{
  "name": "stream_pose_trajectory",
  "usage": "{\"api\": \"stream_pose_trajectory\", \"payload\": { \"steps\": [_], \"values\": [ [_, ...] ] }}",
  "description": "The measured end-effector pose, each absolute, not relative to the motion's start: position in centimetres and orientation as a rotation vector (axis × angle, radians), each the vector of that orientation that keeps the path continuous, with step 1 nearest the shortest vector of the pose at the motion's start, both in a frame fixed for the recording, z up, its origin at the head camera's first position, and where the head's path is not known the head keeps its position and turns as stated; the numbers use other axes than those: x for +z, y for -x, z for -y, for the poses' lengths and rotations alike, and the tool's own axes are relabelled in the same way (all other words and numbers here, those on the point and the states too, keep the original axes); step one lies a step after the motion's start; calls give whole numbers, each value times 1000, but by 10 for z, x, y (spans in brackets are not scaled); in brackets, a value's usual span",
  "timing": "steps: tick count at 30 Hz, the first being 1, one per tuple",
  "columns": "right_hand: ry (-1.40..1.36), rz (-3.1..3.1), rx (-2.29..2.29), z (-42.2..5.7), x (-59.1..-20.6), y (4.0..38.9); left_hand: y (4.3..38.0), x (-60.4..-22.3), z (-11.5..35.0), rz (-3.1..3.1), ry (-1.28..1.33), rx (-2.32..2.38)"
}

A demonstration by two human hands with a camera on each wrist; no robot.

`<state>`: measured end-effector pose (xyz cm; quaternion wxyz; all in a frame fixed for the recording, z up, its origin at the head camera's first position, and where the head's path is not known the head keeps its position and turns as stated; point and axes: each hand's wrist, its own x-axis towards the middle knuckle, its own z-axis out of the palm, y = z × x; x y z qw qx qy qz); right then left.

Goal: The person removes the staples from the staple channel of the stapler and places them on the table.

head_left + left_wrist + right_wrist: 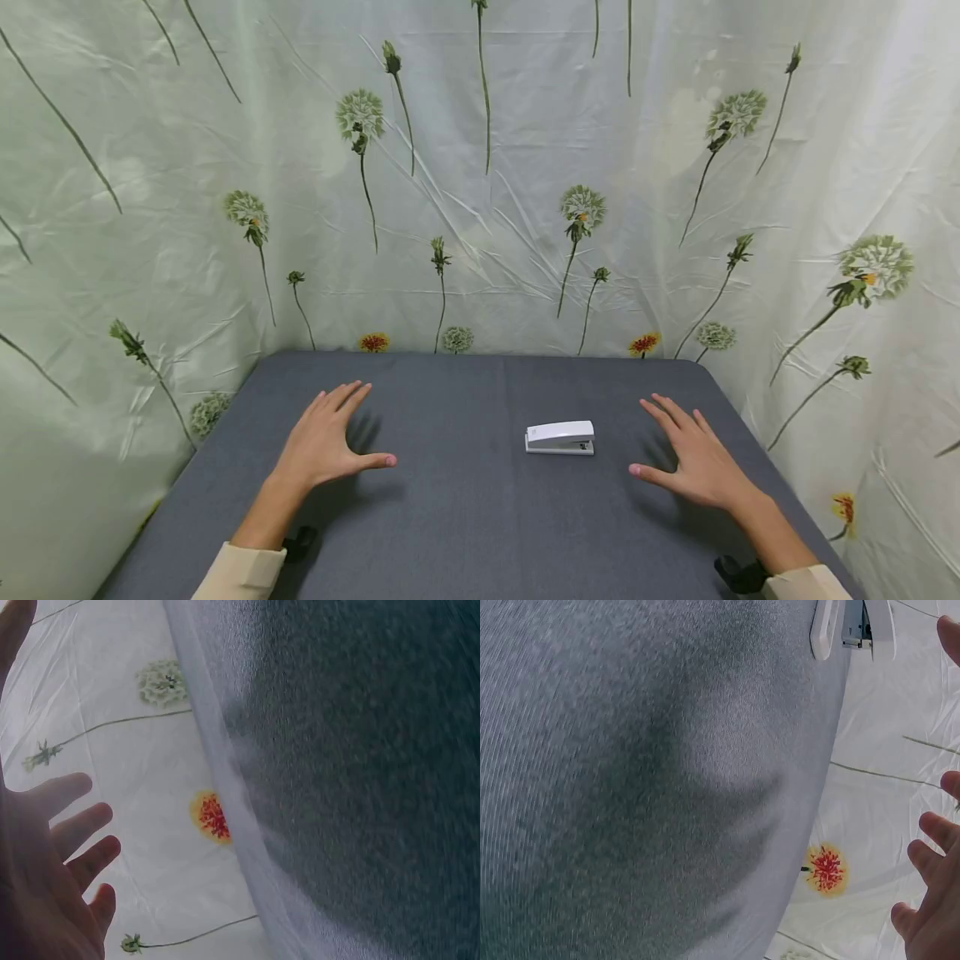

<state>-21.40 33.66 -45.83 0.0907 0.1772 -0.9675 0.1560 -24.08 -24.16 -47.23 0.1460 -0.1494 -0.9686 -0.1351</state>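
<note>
A white stapler point(559, 437) lies on the grey cloth-covered table point(465, 517), right of the middle in the head view. My right hand point(693, 458) hovers over the table to the right of the stapler, fingers spread and holding nothing. Over the left part of the table, my left hand point(322, 442) is held with its thumb stretched out to the side, also with nothing in it. In the right wrist view one end of the stapler point(855, 630) shows at the top. Only cloth and curtain appear beyond the left hand point(56, 877) in the left wrist view.
A pale curtain point(480, 217) printed with dandelions and other flowers hangs behind the table and along both sides. Dark straps circle the left wrist point(300, 543) and the right wrist point(741, 575), below light sleeves. Both hands throw shadows on the cloth.
</note>
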Motion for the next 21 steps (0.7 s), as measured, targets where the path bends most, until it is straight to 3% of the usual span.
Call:
{"api": "stream_pose_trajectory", "payload": {
  "steps": [21],
  "values": [
    [-540, 2798, 546, -316, -468, 228, 264, -469, 198, 2710, 497, -451]
  ]
}}
